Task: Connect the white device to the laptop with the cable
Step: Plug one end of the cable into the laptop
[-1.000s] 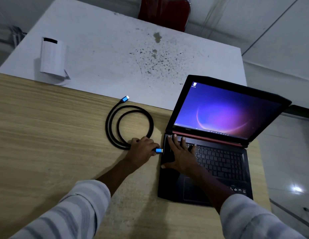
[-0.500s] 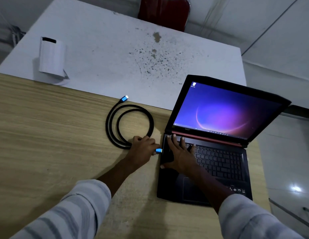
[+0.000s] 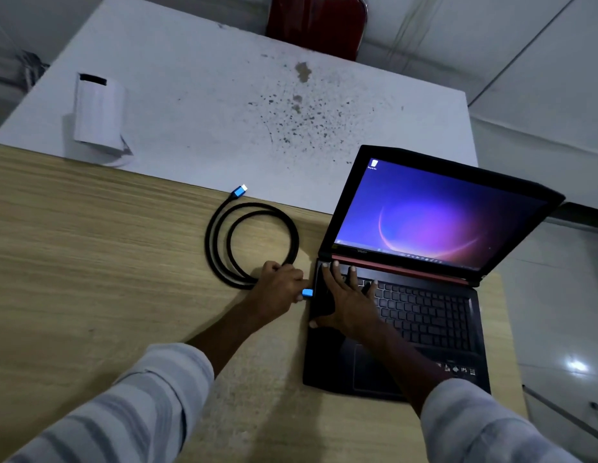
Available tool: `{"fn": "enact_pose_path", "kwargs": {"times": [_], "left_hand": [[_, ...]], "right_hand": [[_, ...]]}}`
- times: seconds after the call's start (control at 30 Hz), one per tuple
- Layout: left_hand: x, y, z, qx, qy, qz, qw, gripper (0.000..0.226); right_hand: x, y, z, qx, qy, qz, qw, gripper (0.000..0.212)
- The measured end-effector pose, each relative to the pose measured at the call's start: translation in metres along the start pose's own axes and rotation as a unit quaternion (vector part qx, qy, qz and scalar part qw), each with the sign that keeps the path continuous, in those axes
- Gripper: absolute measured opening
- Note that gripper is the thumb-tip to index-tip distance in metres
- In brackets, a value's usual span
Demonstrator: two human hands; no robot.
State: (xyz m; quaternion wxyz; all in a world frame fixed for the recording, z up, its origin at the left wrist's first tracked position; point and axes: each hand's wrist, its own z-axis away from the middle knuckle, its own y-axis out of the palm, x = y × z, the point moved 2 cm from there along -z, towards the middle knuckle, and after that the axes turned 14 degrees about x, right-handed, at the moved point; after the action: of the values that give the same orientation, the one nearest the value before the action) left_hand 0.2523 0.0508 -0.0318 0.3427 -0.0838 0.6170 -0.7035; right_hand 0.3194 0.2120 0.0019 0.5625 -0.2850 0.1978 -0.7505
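Left hand [image 3: 280, 289] pinched the blue plug [image 3: 307, 292] of the black cable [image 3: 250, 243], grip clamped on the plug body, tip pointed at the laptop [image 3: 396, 320] left edge. The plug sat just beside that edge; whether it was already seated in a port could not be told. Right hand [image 3: 349, 304] lay flat and spread on the keyboard corner just past the plug, fingers apart, clamped on nothing, bracing the laptop.

To do this step well, judged: keep the plug level and square to the port, push straight in, no wiggle, and let the braced hand stop the laptop sliding. Slack looked ample, with the cable coiled just behind the grip.

The free plug [image 3: 240, 191] lay at the far end of the coil, well away from the grip, on the wooden tabletop [image 3: 90, 262]. The white device [image 3: 99, 115] stood further out still, far-left of the grip on the white tabletop [image 3: 207, 105], not yet cabled.

Containers: none in view, nothing held in anything.
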Motion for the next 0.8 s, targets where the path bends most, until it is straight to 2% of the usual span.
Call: {"fn": "enact_pose_path", "kwargs": {"times": [0.13,0.27,0.57,0.67,0.8], "left_hand": [[-0.004,0.008,0.003,-0.012,-0.028,0.022,0.999,0.036],[-0.002,0.006,0.000,-0.007,-0.004,0.019,1.000,0.036],[-0.006,0.011,0.002,-0.010,-0.038,0.049,0.998,0.031],[-0.006,0.014,0.005,-0.013,-0.028,0.045,0.999,0.032],[0.009,0.015,0.016,-0.060,0.023,0.055,0.996,0.037]], "right_hand": [[0.001,0.000,0.000,-0.001,0.000,-0.002,1.000,0.122],[0.001,0.000,-0.001,-0.001,0.002,-0.001,1.000,0.122],[0.003,-0.002,0.003,0.005,0.002,0.008,1.000,0.122],[0.002,-0.003,0.003,0.010,0.004,0.011,1.000,0.123],[0.003,-0.003,0.004,0.017,0.015,0.023,0.999,0.124]]}}
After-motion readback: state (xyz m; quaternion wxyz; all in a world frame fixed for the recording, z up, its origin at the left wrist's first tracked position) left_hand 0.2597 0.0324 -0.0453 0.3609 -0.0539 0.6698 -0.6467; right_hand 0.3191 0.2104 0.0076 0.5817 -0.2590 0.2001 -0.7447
